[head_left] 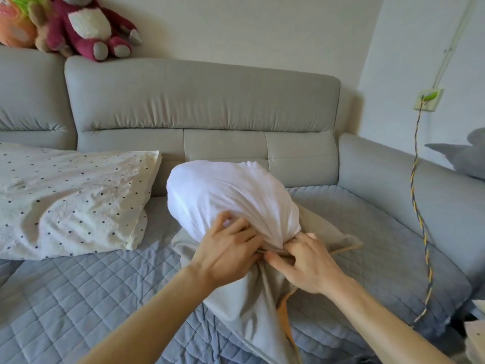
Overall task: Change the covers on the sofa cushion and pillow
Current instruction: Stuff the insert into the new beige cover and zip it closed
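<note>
- A white fabric cushion insert, plump and rounded, stands up near the middle of a blue-grey quilted sofa seat, close to its back edge.
- Its lower end sits inside the mouth of a grey fabric cover with tan piping, which lies slack and flat from there toward the seat's front edge.
- The left hand has its fingers curled into the gathered white fabric right at the cover's mouth.
- The right hand pinches the cover's rim between thumb and bent fingers, just beside the left hand.
- One picture does not show whether the insert is going in or coming out.
- The insert looks light, soft and squashy. It should compress easily but spring back, so it likely needs bunching at the narrow end.
- The cover looks thin and limp, so the piped rim of the opening is probably the firmest place to hold.
- A cream pillow with small dark dots lies flat along the seat's left edge, apart from both hands.
</note>
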A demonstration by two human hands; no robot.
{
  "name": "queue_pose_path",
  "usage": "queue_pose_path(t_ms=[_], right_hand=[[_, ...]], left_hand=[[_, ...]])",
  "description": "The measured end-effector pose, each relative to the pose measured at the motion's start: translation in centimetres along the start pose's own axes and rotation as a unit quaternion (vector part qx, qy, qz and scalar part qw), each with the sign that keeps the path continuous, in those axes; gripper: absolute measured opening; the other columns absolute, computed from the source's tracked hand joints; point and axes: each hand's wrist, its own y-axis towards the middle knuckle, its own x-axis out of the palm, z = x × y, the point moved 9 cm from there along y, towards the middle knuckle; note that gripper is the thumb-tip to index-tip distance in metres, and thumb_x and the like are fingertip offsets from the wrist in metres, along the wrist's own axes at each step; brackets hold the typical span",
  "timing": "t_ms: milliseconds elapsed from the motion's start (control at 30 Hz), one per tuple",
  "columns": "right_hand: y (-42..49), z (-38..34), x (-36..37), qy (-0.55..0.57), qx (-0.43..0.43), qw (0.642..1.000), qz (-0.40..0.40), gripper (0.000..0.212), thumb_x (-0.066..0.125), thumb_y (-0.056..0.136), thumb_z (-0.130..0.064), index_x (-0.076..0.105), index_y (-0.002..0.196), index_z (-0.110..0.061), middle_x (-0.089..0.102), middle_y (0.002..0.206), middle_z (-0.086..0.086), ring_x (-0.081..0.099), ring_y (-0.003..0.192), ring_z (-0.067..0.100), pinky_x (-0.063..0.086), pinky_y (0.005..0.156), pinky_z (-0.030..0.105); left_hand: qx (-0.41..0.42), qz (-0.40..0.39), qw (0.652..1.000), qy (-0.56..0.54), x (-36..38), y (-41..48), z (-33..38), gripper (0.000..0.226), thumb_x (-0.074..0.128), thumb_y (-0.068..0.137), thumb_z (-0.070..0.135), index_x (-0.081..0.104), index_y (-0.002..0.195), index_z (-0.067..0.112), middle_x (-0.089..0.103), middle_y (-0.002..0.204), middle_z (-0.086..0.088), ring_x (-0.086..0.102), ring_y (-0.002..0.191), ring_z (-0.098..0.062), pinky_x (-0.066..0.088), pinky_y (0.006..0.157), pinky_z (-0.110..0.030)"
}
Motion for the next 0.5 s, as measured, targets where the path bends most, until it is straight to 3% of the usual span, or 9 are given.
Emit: queue_pose_path(t_ms=[67, 133, 200, 233, 267, 333, 367, 433, 500], right_hand=[[-1.3, 1.2, -0.1, -0.027, -0.023, 0.997, 0.071, 0.055, 0.044, 0.089, -0.070, 0.075, 0.084, -0.025, 0.073, 0.091, -0.012, 0.060, 0.106, 0.006, 0.045, 0.084, 0.033], [-2.4, 2.4, 0.2, -0.034, -0.023, 0.992, 0.118, 0.043, 0.053, 0.089, -0.060, 0.075, 0.086, -0.024, 0.073, 0.091, -0.013, 0.063, 0.104, 0.012, 0.045, 0.081, 0.031], [-3.4, 3.4, 0.8, -0.033, -0.014, 0.990, 0.136, 0.038, 0.053, 0.088, -0.056, 0.075, 0.086, -0.025, 0.072, 0.089, -0.016, 0.064, 0.100, 0.012, 0.039, 0.079, 0.025], [-3.7, 3.8, 1.1, -0.033, -0.011, 0.990, 0.137, 0.036, 0.053, 0.087, -0.055, 0.076, 0.086, -0.027, 0.072, 0.089, -0.017, 0.063, 0.101, 0.010, 0.037, 0.078, 0.024], [-3.9, 4.1, 1.2, -0.032, -0.006, 0.990, 0.136, 0.035, 0.052, 0.088, -0.055, 0.075, 0.088, -0.029, 0.071, 0.091, -0.018, 0.062, 0.102, 0.009, 0.035, 0.078, 0.024], [-4.2, 4.1, 1.1, -0.020, 0.005, 0.993, 0.118, 0.035, 0.050, 0.089, -0.057, 0.074, 0.092, -0.032, 0.071, 0.096, -0.019, 0.060, 0.105, 0.007, 0.033, 0.080, 0.023], [-4.2, 3.9, 1.1, -0.007, 0.006, 0.994, 0.107, 0.035, 0.051, 0.088, -0.059, 0.073, 0.094, -0.033, 0.070, 0.098, -0.020, 0.059, 0.106, 0.006, 0.033, 0.082, 0.021], [-4.3, 3.4, 0.8, 0.036, 0.011, 0.995, 0.090, 0.038, 0.054, 0.086, -0.062, 0.072, 0.095, -0.031, 0.068, 0.100, -0.020, 0.058, 0.106, 0.004, 0.035, 0.085, 0.017], [-4.3, 3.2, -0.1, 0.090, 0.049, 0.991, 0.090, 0.037, 0.060, 0.082, -0.064, 0.067, 0.090, -0.028, 0.063, 0.095, -0.019, 0.059, 0.097, 0.004, 0.039, 0.079, 0.013]], left_hand=[[-0.016, 0.048, 0.999, 0.013, -0.5, -1.0, 0.9, 0.016, 0.058, 0.092, 0.039, 0.068, 0.092, 0.027, 0.065, 0.092, 0.012, 0.059, 0.093, -0.016, 0.033, 0.099, -0.037], [-0.076, 0.107, 0.991, 0.013, -1.1, -3.5, 1.3, 0.024, 0.063, 0.089, 0.045, 0.064, 0.107, 0.029, 0.062, 0.110, 0.013, 0.057, 0.100, -0.014, 0.035, 0.100, -0.039], [-0.200, 0.161, 0.966, -0.031, -1.4, -6.8, 0.8, 0.033, 0.068, 0.081, 0.042, 0.054, 0.106, 0.027, 0.056, 0.113, 0.009, 0.053, 0.102, -0.015, 0.035, 0.094, -0.038], [-0.293, 0.177, 0.936, -0.087, -1.4, -8.3, -0.1, 0.034, 0.067, 0.079, 0.041, 0.050, 0.104, 0.027, 0.054, 0.111, 0.010, 0.051, 0.100, -0.013, 0.035, 0.090, -0.035], [-0.405, 0.187, 0.879, -0.170, -0.9, -9.9, -1.4, 0.030, 0.065, 0.080, 0.039, 0.046, 0.101, 0.028, 0.051, 0.109, 0.013, 0.050, 0.099, -0.010, 0.036, 0.086, -0.030], [-0.595, 0.181, 0.690, -0.370, 1.9, -12.4, -3.0, 0.019, 0.060, 0.090, 0.031, 0.044, 0.099, 0.028, 0.054, 0.108, 0.007, 0.058, 0.096, -0.013, 0.044, 0.078, -0.027], [-0.636, 0.163, 0.602, -0.455, 3.5, -12.5, -3.0, 0.013, 0.055, 0.095, 0.026, 0.045, 0.102, 0.028, 0.059, 0.107, 0.000, 0.064, 0.092, -0.017, 0.050, 0.075, -0.030], [-0.640, 0.100, 0.530, -0.547, 5.9, -11.2, -3.0, 0.016, 0.047, 0.100, 0.024, 0.043, 0.115, 0.029, 0.067, 0.103, -0.011, 0.071, 0.083, -0.023, 0.059, 0.076, -0.040], [-0.618, 0.079, 0.517, -0.587, 6.8, -9.3, -3.3, 0.020, 0.047, 0.100, 0.032, 0.039, 0.119, 0.032, 0.070, 0.096, -0.014, 0.070, 0.076, -0.025, 0.058, 0.079, -0.044]])
